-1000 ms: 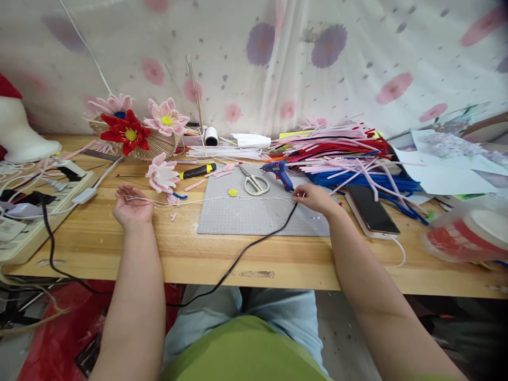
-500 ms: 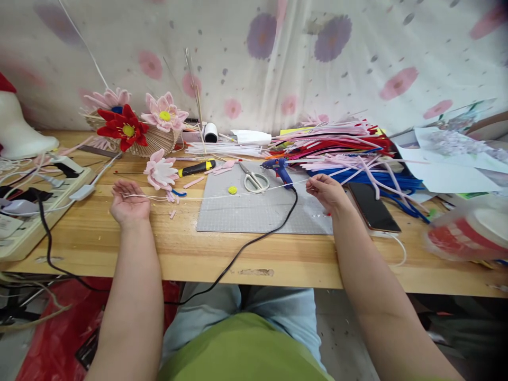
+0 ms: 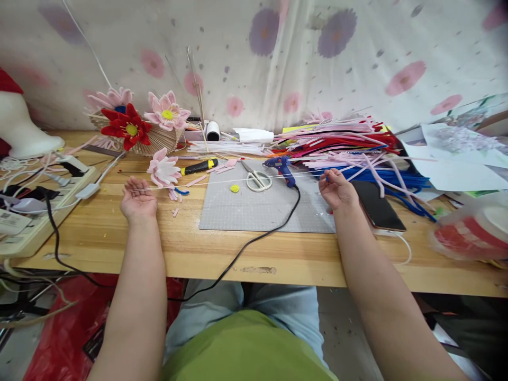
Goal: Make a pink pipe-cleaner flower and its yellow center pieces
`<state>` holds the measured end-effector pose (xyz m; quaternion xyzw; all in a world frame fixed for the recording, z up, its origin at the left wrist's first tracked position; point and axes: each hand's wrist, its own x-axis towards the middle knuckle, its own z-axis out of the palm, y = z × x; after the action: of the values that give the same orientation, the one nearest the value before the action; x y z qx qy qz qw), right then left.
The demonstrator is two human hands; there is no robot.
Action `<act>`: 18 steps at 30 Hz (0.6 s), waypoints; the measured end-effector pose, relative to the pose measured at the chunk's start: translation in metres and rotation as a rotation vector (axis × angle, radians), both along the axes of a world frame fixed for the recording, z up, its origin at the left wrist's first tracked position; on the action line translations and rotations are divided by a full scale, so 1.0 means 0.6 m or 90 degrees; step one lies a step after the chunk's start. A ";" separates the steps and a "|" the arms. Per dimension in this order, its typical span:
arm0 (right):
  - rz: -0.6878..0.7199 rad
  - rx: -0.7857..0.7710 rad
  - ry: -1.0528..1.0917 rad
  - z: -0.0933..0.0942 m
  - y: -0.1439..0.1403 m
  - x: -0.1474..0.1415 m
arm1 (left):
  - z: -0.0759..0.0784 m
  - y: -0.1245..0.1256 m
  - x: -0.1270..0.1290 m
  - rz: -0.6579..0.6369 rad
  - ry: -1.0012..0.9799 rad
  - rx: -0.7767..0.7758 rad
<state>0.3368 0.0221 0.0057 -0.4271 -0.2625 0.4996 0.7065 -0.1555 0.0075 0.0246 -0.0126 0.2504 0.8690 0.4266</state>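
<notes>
A thin white string (image 3: 222, 182) runs doubled and taut across the table between my two hands. At its left end my left hand (image 3: 138, 200) lies palm up, fingers curled over the string. The right end is pinched by my right hand (image 3: 337, 191), just past the grey cutting mat (image 3: 238, 214). Below and behind the string are a blue glue gun (image 3: 282, 170), scissors with pale handles (image 3: 259, 181) and a small yellow disc (image 3: 235, 188). Close to my left hand rests a pink and white fuzzy flower (image 3: 163, 168).
Bundles of coloured pipe cleaners (image 3: 337, 138) lie at the back right. A phone (image 3: 379, 206) sits beside my right forearm, and a plastic tub (image 3: 472, 233) stands farther right. The power strip (image 3: 51, 206) is at left. A black cord (image 3: 257, 238) crosses the table's front.
The string has gone from slightly sagging to straight and taut. My right hand has moved a little right and up. The view has shifted slightly.
</notes>
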 end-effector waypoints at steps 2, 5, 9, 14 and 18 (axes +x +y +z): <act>-0.053 -0.001 -0.053 -0.005 0.004 -0.001 | -0.002 0.002 0.000 -0.006 0.026 -0.010; -0.127 0.004 -0.119 -0.011 0.008 -0.002 | -0.008 0.006 0.000 -0.020 0.079 -0.023; -0.190 -0.004 -0.093 -0.013 0.011 -0.008 | -0.010 0.010 0.005 -0.035 0.060 -0.008; -0.223 0.005 -0.017 -0.015 0.015 -0.011 | -0.001 0.008 0.012 -0.029 0.013 -0.014; -0.178 -0.021 0.072 -0.018 0.018 -0.006 | -0.003 0.007 0.006 -0.068 0.096 -0.051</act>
<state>0.3332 0.0330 -0.0048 -0.4424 -0.1521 0.4235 0.7757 -0.1517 0.0116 0.0226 0.0493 0.3170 0.8326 0.4515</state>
